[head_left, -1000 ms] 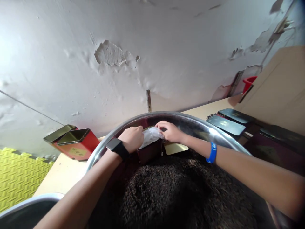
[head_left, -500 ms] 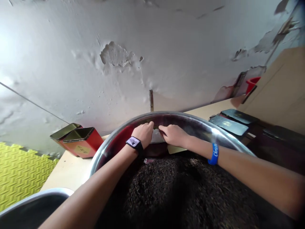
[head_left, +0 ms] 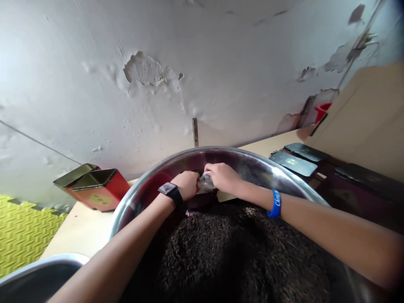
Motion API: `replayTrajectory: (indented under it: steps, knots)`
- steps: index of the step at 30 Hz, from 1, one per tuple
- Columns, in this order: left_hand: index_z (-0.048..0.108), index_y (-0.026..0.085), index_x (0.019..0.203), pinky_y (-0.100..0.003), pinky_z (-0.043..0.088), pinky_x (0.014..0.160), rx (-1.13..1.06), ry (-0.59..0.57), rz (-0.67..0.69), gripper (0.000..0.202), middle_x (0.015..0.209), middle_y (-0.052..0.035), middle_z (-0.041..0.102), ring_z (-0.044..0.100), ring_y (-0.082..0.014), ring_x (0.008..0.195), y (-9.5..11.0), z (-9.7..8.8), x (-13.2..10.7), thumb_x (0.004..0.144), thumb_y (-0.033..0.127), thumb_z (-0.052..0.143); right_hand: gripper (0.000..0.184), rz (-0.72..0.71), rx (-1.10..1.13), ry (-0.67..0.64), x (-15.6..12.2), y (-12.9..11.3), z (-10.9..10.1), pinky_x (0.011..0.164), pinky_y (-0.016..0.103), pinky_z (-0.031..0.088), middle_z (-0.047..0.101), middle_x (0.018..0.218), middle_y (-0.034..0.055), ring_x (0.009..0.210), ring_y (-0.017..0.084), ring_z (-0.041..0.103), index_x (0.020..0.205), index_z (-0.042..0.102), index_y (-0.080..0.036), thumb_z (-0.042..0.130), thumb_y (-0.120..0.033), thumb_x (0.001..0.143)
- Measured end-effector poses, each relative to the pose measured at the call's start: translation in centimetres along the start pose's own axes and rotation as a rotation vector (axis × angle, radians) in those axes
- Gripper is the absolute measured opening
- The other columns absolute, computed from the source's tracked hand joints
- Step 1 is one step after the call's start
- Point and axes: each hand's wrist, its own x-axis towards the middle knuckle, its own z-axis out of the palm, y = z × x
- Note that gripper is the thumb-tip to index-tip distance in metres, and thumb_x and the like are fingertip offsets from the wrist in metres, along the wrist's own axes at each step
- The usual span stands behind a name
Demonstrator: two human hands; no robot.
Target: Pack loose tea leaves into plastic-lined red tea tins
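My left hand (head_left: 187, 185), with a watch on the wrist, is closed at the left side of a clear plastic bag (head_left: 206, 185). On the bag's other side, my right hand (head_left: 223, 179) pinches its top, fingers drawn together. The bag sits in the mouth of a dark red box (head_left: 202, 202), which stands at the far side inside a large metal basin (head_left: 221, 149). Dark, dry loose leaves (head_left: 202, 248), tea by their look, are heaped in the basin nearer to me. A pale flat piece (head_left: 224, 196) shows under my right hand.
Two red-orange tins (head_left: 105, 193) without lids stand left of the basin on the pale table (head_left: 72, 227). A second metal basin (head_left: 47, 269) is at lower left. Dark lidded boxes (head_left: 295, 163) lie at right beside a cardboard panel (head_left: 366, 113). A peeling wall rises behind.
My hands have gone from stretching the bag's edge at the box's mouth to gathering the bag, more of which now shows between them. The view has shifted slightly right.
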Motion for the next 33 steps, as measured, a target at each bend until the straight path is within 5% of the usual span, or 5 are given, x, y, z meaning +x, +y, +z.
replayTrajectory:
  steps: [4,9,16,23,33]
  knots:
    - [0.055,0.016,0.069,-0.028,0.039,0.076,-0.115,0.227,0.201,0.011,0.087,-0.0047,0.06,0.053,-0.017,0.083,-0.7,-3.3,-0.9,0.062,0.011,0.047,0.017,0.053,0.216,0.231,1.0,1.8,-0.1,0.075,0.027,0.037,0.06,0.088,0.0065,0.084,0.015,0.052,0.078,0.058,-0.016,0.041,-0.02,0.081]
    - [0.06,0.016,0.081,-0.021,0.039,0.064,-0.413,-0.133,0.262,0.018,0.078,0.0001,0.061,0.052,-0.0107,0.07,-1.7,-5.1,-1.9,0.069,0.017,0.047,0.018,-0.028,0.439,0.079,1.9,3.3,0.6,0.078,0.026,0.038,0.059,0.103,0.0066,0.09,0.014,0.053,0.083,0.059,-0.016,0.041,-0.019,0.079]
    - [0.066,0.018,0.066,-0.024,0.036,0.057,-0.114,-0.141,-0.118,0.04,0.058,-0.0021,0.061,0.053,-0.013,0.055,-3.7,-4.2,-1.4,0.082,0.038,0.035,0.021,0.104,0.292,0.117,1.9,3.0,1.5,0.062,0.022,0.033,0.06,0.071,0.0015,0.064,0.011,0.052,0.079,0.056,-0.017,0.035,-0.019,0.083]
    - [0.048,0.017,0.123,-0.03,0.04,0.076,0.161,0.061,-0.106,0.06,0.11,-0.0116,0.059,0.056,-0.0248,0.094,-4.1,-2.8,-1.2,0.067,0.036,0.056,0.02,0.262,0.284,0.109,1.8,2.8,1.8,0.06,0.022,0.034,0.061,0.072,0.0027,0.065,0.012,0.052,0.08,0.056,-0.018,0.036,-0.014,0.079]
    - [0.063,0.02,0.082,-0.025,0.04,0.065,-0.123,0.187,-0.226,0.023,0.078,-0.0032,0.064,0.056,-0.0164,0.072,-5.9,-0.8,0.6,0.079,0.036,0.048,0.013,0.427,0.415,-0.199,1.9,3.7,1.6,0.041,0.02,0.031,0.056,0.059,0.0002,0.043,0.009,0.044,0.074,0.055,-0.018,0.046,-0.012,0.066]
